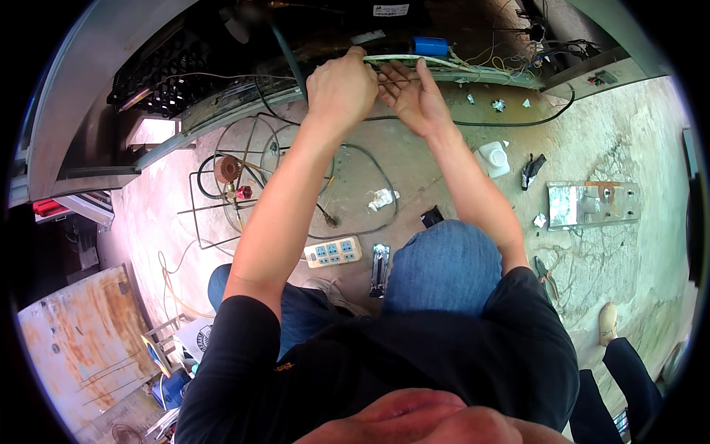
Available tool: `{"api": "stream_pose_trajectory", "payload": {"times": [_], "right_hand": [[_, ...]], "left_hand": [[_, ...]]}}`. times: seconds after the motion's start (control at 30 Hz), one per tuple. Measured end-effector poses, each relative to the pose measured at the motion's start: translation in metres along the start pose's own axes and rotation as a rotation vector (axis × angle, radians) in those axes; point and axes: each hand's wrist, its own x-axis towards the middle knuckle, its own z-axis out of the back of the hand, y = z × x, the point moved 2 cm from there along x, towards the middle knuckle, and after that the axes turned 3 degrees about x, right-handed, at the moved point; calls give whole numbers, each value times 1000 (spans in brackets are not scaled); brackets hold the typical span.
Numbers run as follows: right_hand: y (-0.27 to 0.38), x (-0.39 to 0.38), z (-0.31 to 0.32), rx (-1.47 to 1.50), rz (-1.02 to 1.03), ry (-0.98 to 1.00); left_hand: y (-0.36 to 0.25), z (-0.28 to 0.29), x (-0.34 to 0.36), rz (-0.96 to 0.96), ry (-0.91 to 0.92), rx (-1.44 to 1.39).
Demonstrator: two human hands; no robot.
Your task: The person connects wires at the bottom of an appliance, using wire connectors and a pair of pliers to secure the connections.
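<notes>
My left hand is closed at the edge of the opened metal appliance, at the end of a white cable; what its fingers hold is hidden. Just right of it, my right hand is palm up with loosely curled, separated fingers, beside a thin wire and under the white cable. Behind them sit a blue cylinder and a tangle of thin coloured wires. A teal hose or bar slants down left of my left hand.
On the floor lie black cables, a gauge with red knob, a power strip, white bottle, metal plate and pliers. A rusty panel is at left; another person's legs and shoe are at lower right.
</notes>
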Motion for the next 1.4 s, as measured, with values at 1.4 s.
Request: {"api": "stream_pose_trajectory", "payload": {"times": [1.4], "right_hand": [[3, -71, -190, -1933, 186, 339]], "left_hand": [[100, 46, -79, -21, 308, -1522]]}}
